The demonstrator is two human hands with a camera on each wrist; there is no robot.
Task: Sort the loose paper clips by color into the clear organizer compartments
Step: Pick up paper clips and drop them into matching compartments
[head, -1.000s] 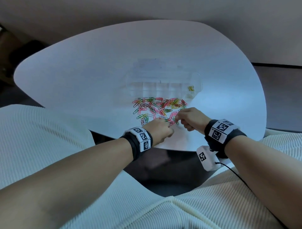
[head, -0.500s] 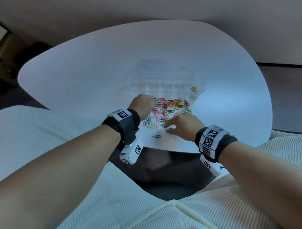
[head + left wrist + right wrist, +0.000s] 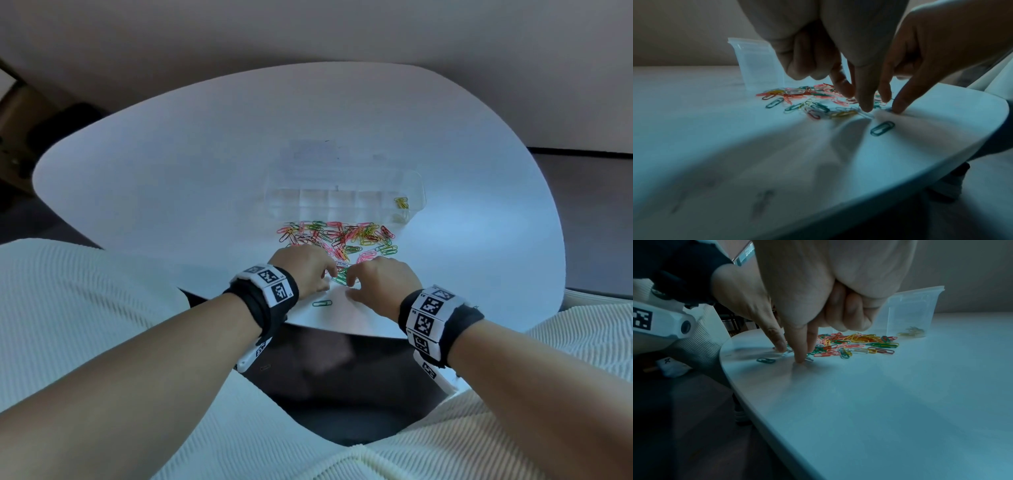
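A heap of loose paper clips (image 3: 339,236), red, pink, green, yellow and white, lies in front of the clear organizer (image 3: 346,198). A few yellow clips (image 3: 401,202) sit in the organizer's far right compartment. My left hand (image 3: 330,272) and right hand (image 3: 350,279) meet at the heap's near edge. On each, thumb and forefinger reach straight down to the table while the other fingers stay curled. The left hand (image 3: 856,102) presses a pale clip (image 3: 865,114). The right hand (image 3: 805,353) touches the table beside a grey clip (image 3: 809,359). Neither hand lifts anything.
One green clip (image 3: 322,303) lies alone close to the near edge of the white table (image 3: 171,171), just in front of both hands. The organizer's lid stands up behind the compartments. My lap in cream cloth is below the edge.
My left hand has come back from the heap's far left, near the organizer, to the near edge beside the right hand. The right hand has barely moved.
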